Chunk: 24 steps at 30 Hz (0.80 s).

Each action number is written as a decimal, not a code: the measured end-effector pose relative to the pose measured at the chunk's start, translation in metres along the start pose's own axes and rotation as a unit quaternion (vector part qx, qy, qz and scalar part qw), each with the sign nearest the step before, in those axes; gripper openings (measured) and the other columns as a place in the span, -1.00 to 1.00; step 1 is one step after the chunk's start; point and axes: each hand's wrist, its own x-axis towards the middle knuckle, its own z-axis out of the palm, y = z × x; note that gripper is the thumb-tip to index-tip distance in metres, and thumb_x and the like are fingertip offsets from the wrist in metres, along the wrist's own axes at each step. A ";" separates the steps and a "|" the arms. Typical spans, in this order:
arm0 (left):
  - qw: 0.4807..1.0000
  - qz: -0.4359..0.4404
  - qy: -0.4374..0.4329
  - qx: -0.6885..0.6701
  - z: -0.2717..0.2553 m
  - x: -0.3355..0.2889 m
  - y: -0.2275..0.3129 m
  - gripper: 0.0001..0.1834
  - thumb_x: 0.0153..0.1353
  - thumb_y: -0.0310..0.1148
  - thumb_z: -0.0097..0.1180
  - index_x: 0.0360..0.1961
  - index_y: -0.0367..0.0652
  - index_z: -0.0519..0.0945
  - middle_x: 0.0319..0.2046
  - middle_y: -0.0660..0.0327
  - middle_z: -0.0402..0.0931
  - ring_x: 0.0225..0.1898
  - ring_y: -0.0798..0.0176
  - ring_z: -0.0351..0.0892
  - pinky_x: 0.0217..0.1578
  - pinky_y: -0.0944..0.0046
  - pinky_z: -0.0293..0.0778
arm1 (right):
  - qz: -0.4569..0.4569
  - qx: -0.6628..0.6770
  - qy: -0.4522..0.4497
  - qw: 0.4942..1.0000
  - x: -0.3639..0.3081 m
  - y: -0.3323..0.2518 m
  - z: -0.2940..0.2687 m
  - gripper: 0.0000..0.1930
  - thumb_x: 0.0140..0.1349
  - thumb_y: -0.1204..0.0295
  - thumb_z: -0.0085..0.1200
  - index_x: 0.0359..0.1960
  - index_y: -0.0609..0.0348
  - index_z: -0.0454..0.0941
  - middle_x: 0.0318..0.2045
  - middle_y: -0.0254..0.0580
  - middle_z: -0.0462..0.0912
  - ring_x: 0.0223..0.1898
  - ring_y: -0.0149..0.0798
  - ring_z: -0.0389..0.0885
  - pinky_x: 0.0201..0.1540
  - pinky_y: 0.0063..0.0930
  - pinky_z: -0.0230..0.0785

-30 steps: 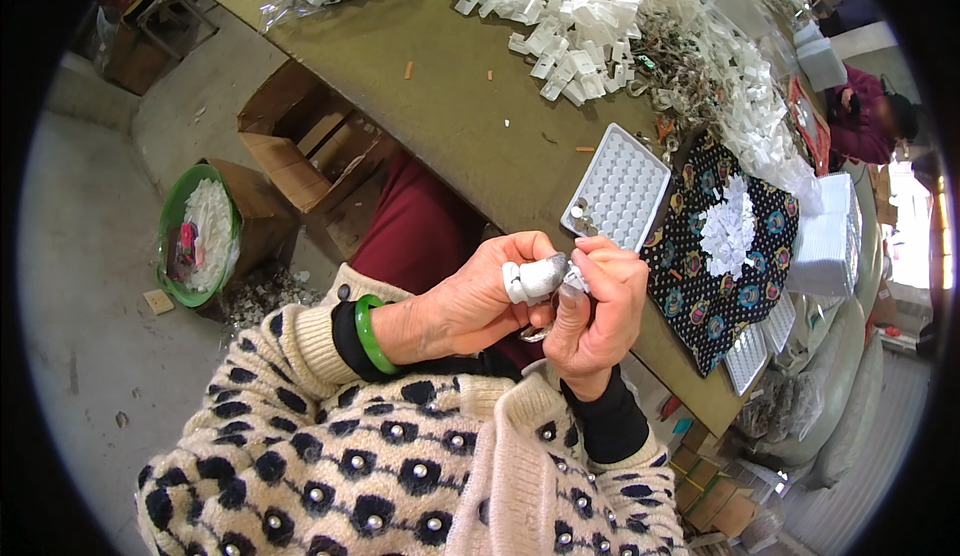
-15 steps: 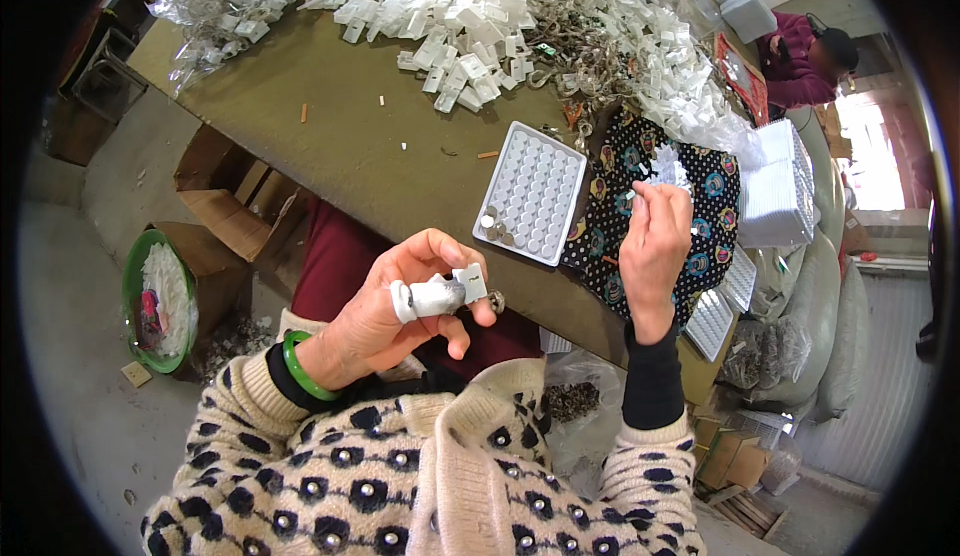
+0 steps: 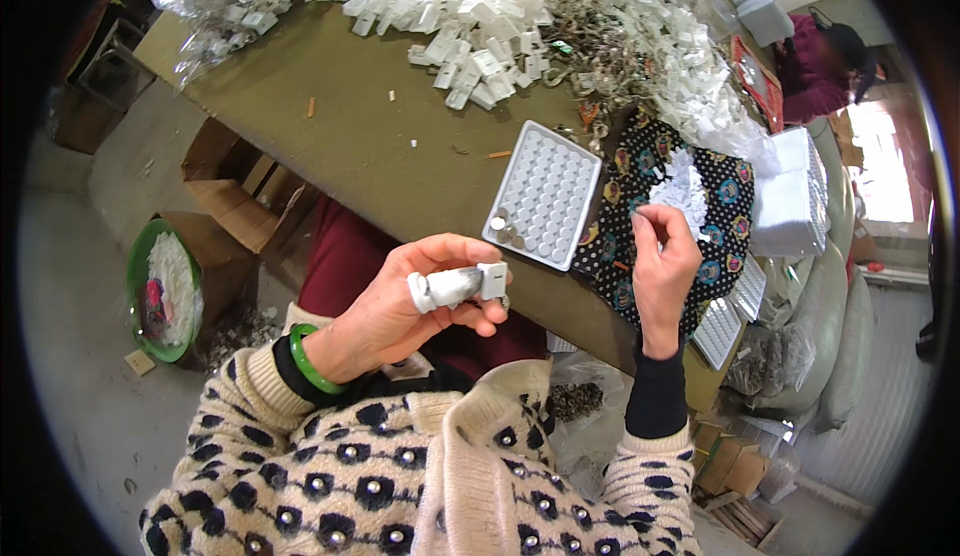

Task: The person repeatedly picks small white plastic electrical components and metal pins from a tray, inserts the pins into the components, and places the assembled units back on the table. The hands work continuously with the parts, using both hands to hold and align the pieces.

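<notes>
My left hand (image 3: 400,296) is closed, holding a small white plastic piece (image 3: 493,279) between thumb and fingertips. One of its fingers wears a white wrapping (image 3: 445,290), smudged grey. A bit of dark metal shows under the piece, partly hidden. To the right, over a dark patterned cloth (image 3: 625,171), my right hand (image 3: 664,276) is closed in a pinch. Whatever sits at its fingertips is too small to name. Just beyond those fingers lies a heap of small white bits (image 3: 682,192). Between the hands, on the table, is a white tray of round cells (image 3: 543,196).
White plastic pieces (image 3: 480,16) and tangled metal parts (image 3: 600,56) are heaped across the table's far side. Stacked white trays (image 3: 790,196) stand at the right. A co-worker in a maroon top (image 3: 815,71) is at the far right. A green basin (image 3: 140,291) is at floor level on the left.
My right hand has drawn back toward me from the white heap, still pinched. In my left hand the white piece has turned, and the thumb and fingers have closed on it.
</notes>
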 end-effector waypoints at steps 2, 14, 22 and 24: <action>1.000 -0.009 0.007 -0.010 0.001 0.000 0.001 -0.70 0.33 -0.45 0.11 0.05 -0.33 0.51 -0.15 0.00 0.59 -0.20 0.08 0.69 -0.22 0.13 0.71 | 0.028 0.087 -0.047 0.995 -0.021 -0.024 0.000 -0.97 0.23 0.61 0.13 -0.31 0.27 0.55 -0.46 -0.32 0.55 -0.45 -0.47 0.46 -0.38 -0.60 0.31; 0.999 -0.015 0.031 0.016 0.002 -0.009 -0.001 -0.63 0.27 -0.36 0.20 0.04 -0.34 0.52 -0.23 -0.03 0.64 -0.27 0.05 0.71 -0.18 0.07 0.69 | -0.144 0.157 -0.098 0.972 -0.069 -0.085 0.042 -0.82 0.09 0.71 0.21 -0.27 0.24 0.63 -0.37 -0.16 0.58 -0.37 -0.29 0.57 -0.36 -0.52 0.42; 0.998 -0.027 0.050 -0.001 0.004 -0.011 -0.003 -0.66 0.28 -0.36 0.18 0.02 -0.32 0.53 -0.31 0.01 0.64 -0.34 0.09 0.71 -0.22 0.11 0.70 | -0.192 0.132 -0.103 0.967 -0.069 -0.088 0.042 -0.80 0.06 0.73 0.21 -0.27 0.26 0.61 -0.36 -0.12 0.59 -0.39 -0.23 0.58 -0.37 -0.47 0.44; 0.997 -0.030 0.063 0.021 0.005 -0.011 -0.003 -0.68 0.28 -0.37 0.19 -0.01 -0.33 0.54 -0.33 0.02 0.64 -0.36 0.10 0.71 -0.23 0.12 0.70 | -0.206 0.126 -0.111 0.964 -0.070 -0.088 0.042 -0.79 0.05 0.75 0.20 -0.27 0.26 0.60 -0.37 -0.11 0.59 -0.40 -0.23 0.58 -0.37 -0.47 0.44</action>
